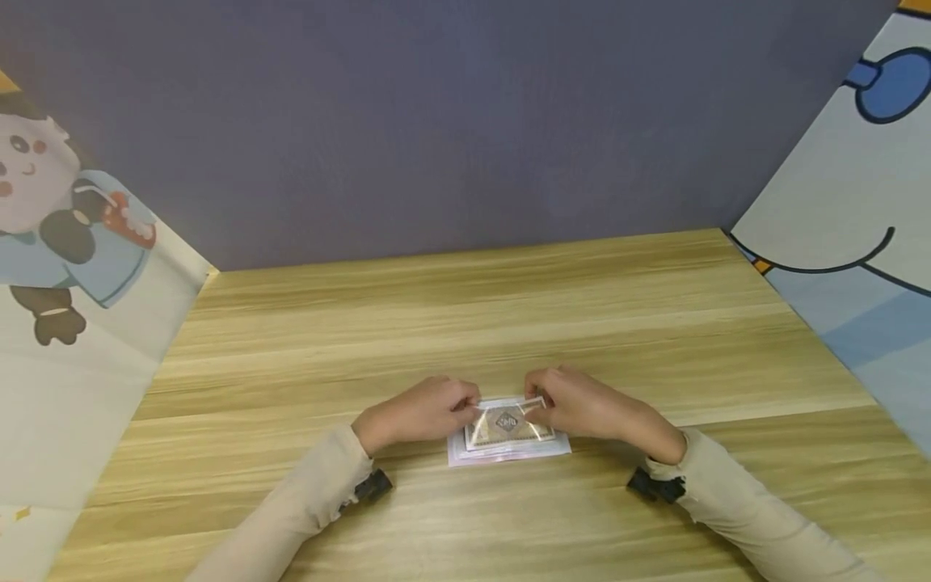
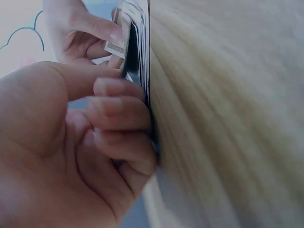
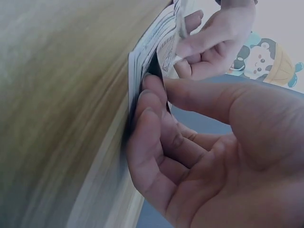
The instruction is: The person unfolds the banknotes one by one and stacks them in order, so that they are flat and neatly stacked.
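A tan banknote (image 1: pixel 507 423) with a dark diamond emblem, in what looks like a glossy clear sleeve, lies on a stack of thin flat sheets (image 1: pixel 465 459) on the table. My left hand (image 1: pixel 429 412) pinches the note's left end between thumb and finger. At its right end, my right hand (image 1: pixel 582 404) pinches it the same way. Both wrist views show the top note lifted off the stack (image 3: pixel 151 45), with a dark gap beneath it. In the left wrist view, the curled fingers (image 2: pixel 118 111) touch the stack's edge. What the lower sheets are, I cannot tell.
The wood-grain table (image 1: pixel 465 323) meets a grey-purple wall (image 1: pixel 465 121) at the back. Panels with cartoon pictures stand at the left (image 1: pixel 109 380) and right (image 1: pixel 822 178). Small black devices sit at both wrists by the sleeves (image 1: pixel 320 485).
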### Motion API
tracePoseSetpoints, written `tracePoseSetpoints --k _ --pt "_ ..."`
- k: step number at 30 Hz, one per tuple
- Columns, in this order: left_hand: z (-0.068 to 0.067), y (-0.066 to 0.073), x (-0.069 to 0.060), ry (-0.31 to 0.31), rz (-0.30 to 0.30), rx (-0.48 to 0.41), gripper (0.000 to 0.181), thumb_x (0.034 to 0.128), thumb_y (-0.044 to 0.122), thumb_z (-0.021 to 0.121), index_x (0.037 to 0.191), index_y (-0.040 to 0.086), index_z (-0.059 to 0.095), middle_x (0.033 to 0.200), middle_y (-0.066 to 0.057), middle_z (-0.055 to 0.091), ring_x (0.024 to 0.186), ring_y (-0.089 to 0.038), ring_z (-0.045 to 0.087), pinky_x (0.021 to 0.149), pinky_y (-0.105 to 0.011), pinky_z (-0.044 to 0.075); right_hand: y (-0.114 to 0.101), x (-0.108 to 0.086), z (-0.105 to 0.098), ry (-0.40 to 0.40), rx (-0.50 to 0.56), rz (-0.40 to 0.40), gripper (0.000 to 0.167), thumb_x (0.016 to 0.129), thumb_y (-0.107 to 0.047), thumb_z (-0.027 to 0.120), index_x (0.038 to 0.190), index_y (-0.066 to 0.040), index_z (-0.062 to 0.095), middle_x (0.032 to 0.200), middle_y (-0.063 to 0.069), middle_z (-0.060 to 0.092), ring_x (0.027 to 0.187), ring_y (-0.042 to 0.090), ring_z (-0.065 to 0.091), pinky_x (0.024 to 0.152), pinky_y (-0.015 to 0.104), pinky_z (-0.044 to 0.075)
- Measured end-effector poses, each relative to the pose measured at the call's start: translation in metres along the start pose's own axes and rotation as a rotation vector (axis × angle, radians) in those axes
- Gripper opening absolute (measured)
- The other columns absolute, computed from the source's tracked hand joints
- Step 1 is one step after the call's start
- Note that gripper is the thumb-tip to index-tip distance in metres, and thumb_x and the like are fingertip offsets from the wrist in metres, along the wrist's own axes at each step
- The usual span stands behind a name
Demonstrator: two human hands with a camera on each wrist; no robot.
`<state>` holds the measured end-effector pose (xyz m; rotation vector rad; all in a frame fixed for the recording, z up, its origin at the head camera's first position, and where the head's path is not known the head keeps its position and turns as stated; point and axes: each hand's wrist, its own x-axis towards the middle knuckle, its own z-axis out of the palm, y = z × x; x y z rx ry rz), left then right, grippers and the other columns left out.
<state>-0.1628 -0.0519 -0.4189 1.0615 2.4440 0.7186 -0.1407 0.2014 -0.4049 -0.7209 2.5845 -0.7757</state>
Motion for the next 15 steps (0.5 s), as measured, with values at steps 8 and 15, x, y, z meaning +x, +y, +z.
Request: tracePoseSetpoints --k 8,15 --pt "0.002 0.003 -0.001 0.056 -0.059 -0.032 0.024 0.0973 0.021 0.064 0.080 0.013 0.049 0.063 0.007 0.043 0.053 -0.004 0.038 0.050 -0.021 0.037 0.001 -0.001 -0.002 -0.024 0.046 0.058 0.026 0.090 -0.018 0.074 0.108 -0.007 0.059 0.059 -0.004 0.060 0.047 0.010 0.055 0.043 0.024 0.043" --pt "-0.006 0.003 -0.004 0.083 -0.062 -0.061 0.027 0.1024 0.027 0.057 0.081 0.013 0.048 0.064 0.009 0.040 0.053 -0.003 0.036 0.051 -0.021 0.036 0.002 -0.005 -0.018 0.070 0.026 0.019 0.021 0.094 -0.018 0.070 0.109 -0.006 0.061 0.055 -0.005 0.054 0.042 0.006 0.044 0.040 0.021 0.034"
